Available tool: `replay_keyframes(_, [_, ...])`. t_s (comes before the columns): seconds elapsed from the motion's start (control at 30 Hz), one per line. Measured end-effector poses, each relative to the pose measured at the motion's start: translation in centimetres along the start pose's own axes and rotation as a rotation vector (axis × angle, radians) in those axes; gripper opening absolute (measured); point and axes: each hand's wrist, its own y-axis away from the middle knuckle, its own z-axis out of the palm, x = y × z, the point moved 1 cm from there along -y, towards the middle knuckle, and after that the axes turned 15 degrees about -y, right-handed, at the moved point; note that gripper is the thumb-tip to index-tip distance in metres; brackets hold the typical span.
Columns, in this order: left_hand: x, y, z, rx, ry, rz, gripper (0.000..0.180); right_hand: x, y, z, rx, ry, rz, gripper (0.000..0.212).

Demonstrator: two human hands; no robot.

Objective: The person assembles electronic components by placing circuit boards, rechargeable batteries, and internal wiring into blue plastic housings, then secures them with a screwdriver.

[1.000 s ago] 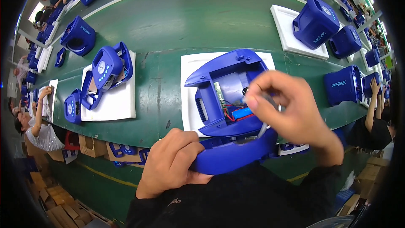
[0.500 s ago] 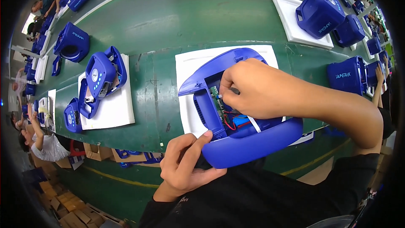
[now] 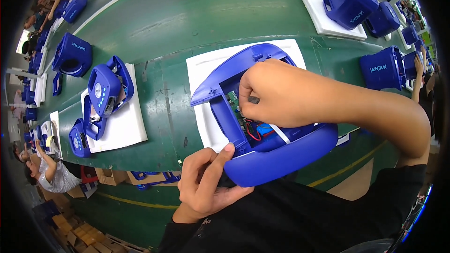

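Observation:
A blue plastic housing [image 3: 281,164] lies open on a white foam pad [image 3: 199,68] in front of me. Inside it are a green circuit board [image 3: 233,97], red and black wires [image 3: 253,131], a blue wrapped block [image 3: 264,129] and a white strap [image 3: 281,134]. My left hand [image 3: 206,178] grips the housing's near left corner, fingertip on top and thumb below. Over the circuit board, my right hand [image 3: 272,96] is closed in a fist-like pinch. A small dark grey end [image 3: 253,100] shows between its fingers; the rest of that thing and the fingertips are hidden.
To the left, blue housing parts [image 3: 104,89] rest on another foam pad [image 3: 133,131], near a blue case [image 3: 72,55]. At right stand more blue cases [image 3: 350,1] [image 3: 382,69]. A co-worker [image 3: 56,173] sits far left. Cardboard boxes [image 3: 89,234] stand on the floor.
My right fist has turned slightly over the circuit board, and more of the dark grey end shows. The left hand keeps its grip. The whole view has shifted a little.

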Motion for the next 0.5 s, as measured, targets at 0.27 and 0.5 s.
replay_keyframes(0.27, [-0.2,0.6,0.3,-0.007,0.04,-0.018,0.072,0.2,0.0,1.0,0.101,-0.088,-0.272,0.021])
replay_keyframes(0.5, [0.2,0.5,0.4,-0.021,0.007,-0.036,0.07,1.1,-0.3,0.3,0.117,-0.01,-0.134,0.021])
